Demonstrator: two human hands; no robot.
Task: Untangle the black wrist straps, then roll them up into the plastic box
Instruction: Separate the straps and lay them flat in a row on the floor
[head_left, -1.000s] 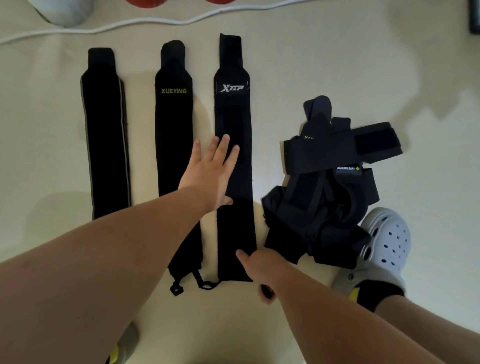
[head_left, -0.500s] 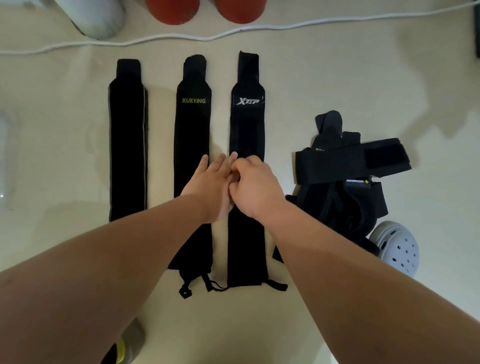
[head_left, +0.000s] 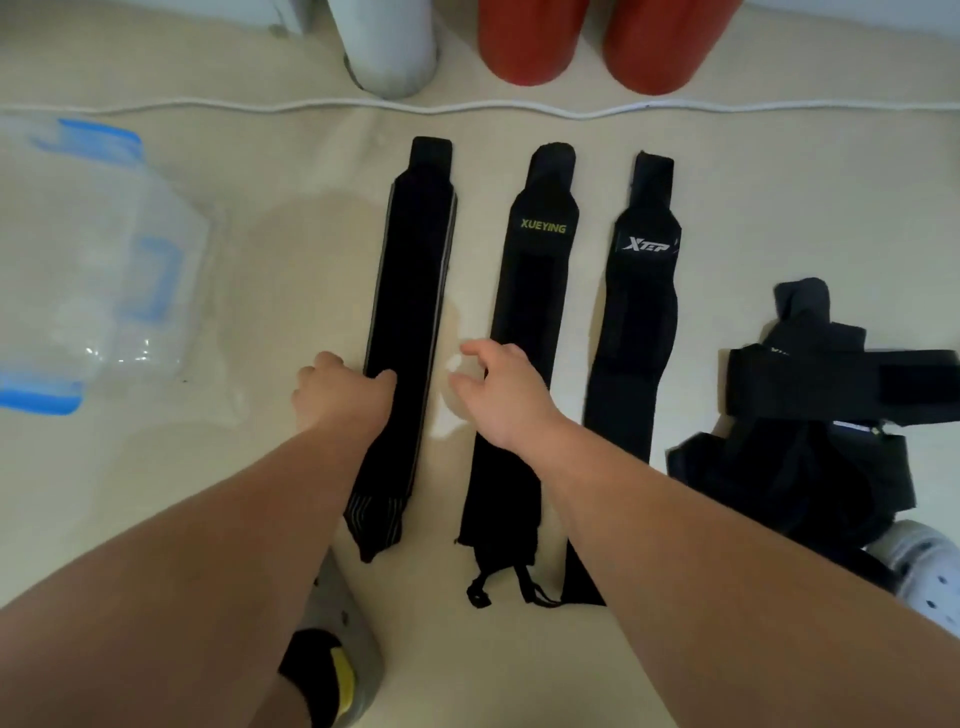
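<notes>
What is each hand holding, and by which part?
The right hand holds nothing. The left hand has its thumb on the grey-edged strap, at its left edge mid-length; whether it grips cannot be told.

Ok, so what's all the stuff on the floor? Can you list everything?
grey-edged strap: 1, black, left of the flat row
XUEYING strap: 1, black with yellow letters, middle of the row
XTEP strap: 1, black with white logo, right of the row
tangled straps: 1 pile, black, far right
plastic box: 1, clear with blue clips, far left
cable: 1, white, beyond the straps
red cylinders: 2, red, top edge
pale cylinder: 1, whitish, left of the red ones
clogs: 2, grey, bottom and lower right
left hand: thumb on grey-edged strap
right hand: above XUEYING strap's left edge, holding nothing
</notes>
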